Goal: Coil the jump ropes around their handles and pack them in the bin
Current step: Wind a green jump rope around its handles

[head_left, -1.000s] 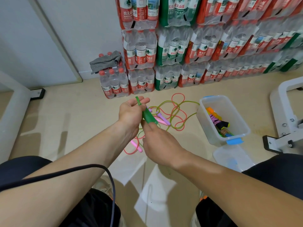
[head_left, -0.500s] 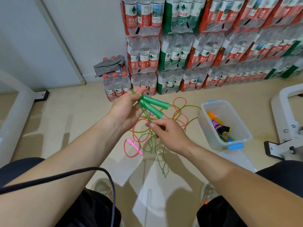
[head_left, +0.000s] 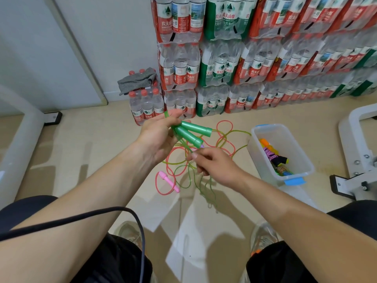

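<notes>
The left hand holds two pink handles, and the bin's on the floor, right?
Not quite: the head view shows the two handles in the left hand are green, not pink. The bin is on the floor.

floor (head_left: 81,156): beige, glossy
centre: pink rope (head_left: 169,181), loose loops
right: clear bin (head_left: 261,158)
top: bottle packs (head_left: 212,101), stacked against the wall
</notes>
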`<action>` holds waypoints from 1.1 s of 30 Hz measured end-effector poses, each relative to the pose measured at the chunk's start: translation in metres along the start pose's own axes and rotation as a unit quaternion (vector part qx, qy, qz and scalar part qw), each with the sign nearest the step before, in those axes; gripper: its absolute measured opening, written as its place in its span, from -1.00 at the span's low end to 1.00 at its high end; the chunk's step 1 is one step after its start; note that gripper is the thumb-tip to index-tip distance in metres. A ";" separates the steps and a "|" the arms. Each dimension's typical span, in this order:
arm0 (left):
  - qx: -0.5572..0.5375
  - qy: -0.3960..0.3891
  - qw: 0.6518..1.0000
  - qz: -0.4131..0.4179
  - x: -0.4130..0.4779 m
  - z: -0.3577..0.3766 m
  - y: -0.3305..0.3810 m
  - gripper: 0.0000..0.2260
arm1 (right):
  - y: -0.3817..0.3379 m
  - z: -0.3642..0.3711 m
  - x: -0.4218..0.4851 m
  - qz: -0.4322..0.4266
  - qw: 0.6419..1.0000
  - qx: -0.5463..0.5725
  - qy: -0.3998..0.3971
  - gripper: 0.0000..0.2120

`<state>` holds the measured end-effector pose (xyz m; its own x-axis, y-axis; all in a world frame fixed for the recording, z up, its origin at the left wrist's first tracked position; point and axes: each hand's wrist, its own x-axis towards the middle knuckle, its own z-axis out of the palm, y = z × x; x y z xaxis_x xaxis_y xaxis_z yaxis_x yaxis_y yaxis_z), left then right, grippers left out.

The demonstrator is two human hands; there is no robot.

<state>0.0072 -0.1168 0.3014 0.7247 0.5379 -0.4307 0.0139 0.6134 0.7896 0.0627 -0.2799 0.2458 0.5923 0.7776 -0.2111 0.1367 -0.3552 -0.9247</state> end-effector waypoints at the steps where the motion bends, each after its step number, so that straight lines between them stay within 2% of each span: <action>1: -0.004 -0.018 1.000 -0.006 -0.002 0.001 0.000 -0.73 | 0.000 -0.008 0.001 0.028 0.999 0.044 -0.009 -0.79; 3: -0.006 -0.071 0.997 -0.023 -0.006 0.000 -0.001 -0.75 | 0.000 -0.020 0.004 0.053 0.995 0.085 -0.006 -0.75; 8: 0.052 -0.204 0.977 -0.030 -0.013 0.000 -0.004 -0.71 | -0.010 -0.041 0.007 0.063 0.986 0.145 0.054 -0.84; 12: 0.115 -0.196 0.974 0.003 -0.012 0.003 -0.013 -0.62 | -0.016 -0.049 0.008 0.064 0.974 0.201 0.081 -0.84; 17: 0.125 -0.215 0.968 -0.031 -0.012 0.001 -0.018 -0.61 | -0.013 -0.045 0.009 0.051 0.983 0.135 0.111 -0.91; 21: 0.177 -0.213 0.961 0.002 -0.012 0.003 -0.023 -0.61 | -0.014 -0.045 0.009 0.048 0.982 0.114 0.146 -0.85; 25: 0.177 -0.226 0.958 -0.011 -0.012 0.004 -0.026 -0.62 | -0.024 -0.046 0.008 0.050 0.984 0.116 0.124 -0.78; 33: 0.197 -0.275 0.940 -0.048 -0.009 -0.003 -0.026 -0.61 | -0.037 -0.062 0.004 0.093 0.993 0.069 0.034 -0.85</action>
<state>-0.0019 -0.1361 0.2837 0.9520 0.0453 -0.3028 0.2728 0.3231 0.9062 0.1094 -0.2955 0.2985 0.6494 0.6676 -0.3641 -0.0860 -0.4113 -0.9074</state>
